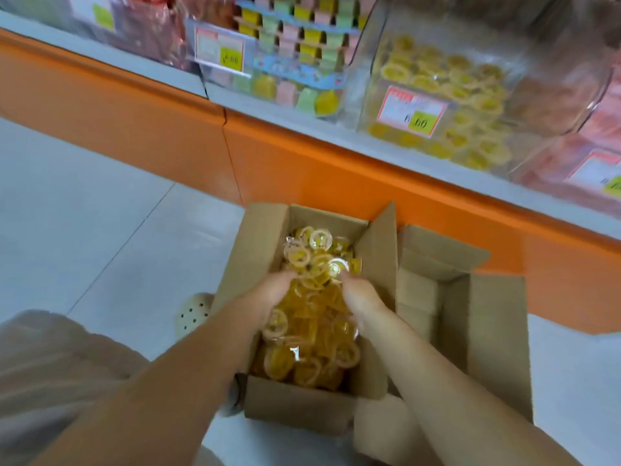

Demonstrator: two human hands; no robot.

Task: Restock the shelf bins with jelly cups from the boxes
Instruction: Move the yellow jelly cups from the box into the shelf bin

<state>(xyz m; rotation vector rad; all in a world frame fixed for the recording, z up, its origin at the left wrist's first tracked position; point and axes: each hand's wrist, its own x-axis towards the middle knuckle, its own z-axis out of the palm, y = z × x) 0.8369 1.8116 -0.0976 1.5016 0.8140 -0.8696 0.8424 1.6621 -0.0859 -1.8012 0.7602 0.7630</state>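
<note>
Person's crouched in front of the shelf [302, 169] with both arms down in an open cardboard box [265, 230] that's packed with yellow jelly cups [312, 317]. The right hand [361, 294] is bent at the knuckles and dug into the pile, grasping a clump of cups. The left hand [272, 290] is pushed in from the other side. Its fingers disappear under the cups, so I can't tell if it's gripping or just scooping flat.

If you ask me, the way to do this bit well is to bring both hands together under a heap like a shovel rather than squeeze. Those little cups look slippery, and a tight fistful would pop half of them out. Take a modest load and lift it straight up between the box flaps. Then carry it to the clear bin [447, 105] holding the same yellow cups, up and to the right. Don't use the mixed-colour bin [295, 62] just beside it. The yellow bin sits well above the box, so an overfull scoop would likely shed cups onto the floor [84, 213].

Stuff I can't make out:
- The bin's top is cut off by the frame, so there's no seeing where the cups go in.
- The price tag [413, 109] on it is too smeared to read.
- A second box [497, 331] sits right against the first. It might be empty, but its inside is blurry.
- How deep the cups go in the first box is hidden by the pile itself.
</note>
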